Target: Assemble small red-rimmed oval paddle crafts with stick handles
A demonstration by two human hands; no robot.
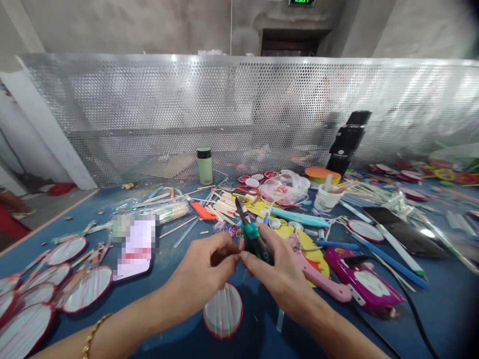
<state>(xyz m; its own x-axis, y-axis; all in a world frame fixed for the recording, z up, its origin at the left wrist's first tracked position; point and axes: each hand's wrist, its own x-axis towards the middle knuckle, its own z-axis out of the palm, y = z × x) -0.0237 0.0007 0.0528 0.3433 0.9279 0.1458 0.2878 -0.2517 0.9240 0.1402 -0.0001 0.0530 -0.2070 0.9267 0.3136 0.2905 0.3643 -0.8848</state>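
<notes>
Left fingers (228, 255) pinched tight on sth. tiny, too small to ID; left hand (207, 271) meets right hand (275, 267) mid-frame. Right fingers wrapped round green-handled cutters (251, 234), tip up & away, thumb tip touching left fingertips. Below hands, on blue table (179, 329): 1 round red-rimmed disc (223, 310), loose. Progress (judged): approx. six like discs stacked far left (45, 284) look finished; sticks (220, 202), rings etc. still heaped behind hands, so plenty left. Right of hands: pink glue gun (318, 274), purple gadget (361, 279) w/ cable, dark phone (402, 232), white cup (326, 197). Back: green flask (205, 166), perforated metal screen (239, 109). Writing: green sign (301, 2) top edge, prob. "EXIT", cropped. Blurred card (135, 247) left, unreadable.
</notes>
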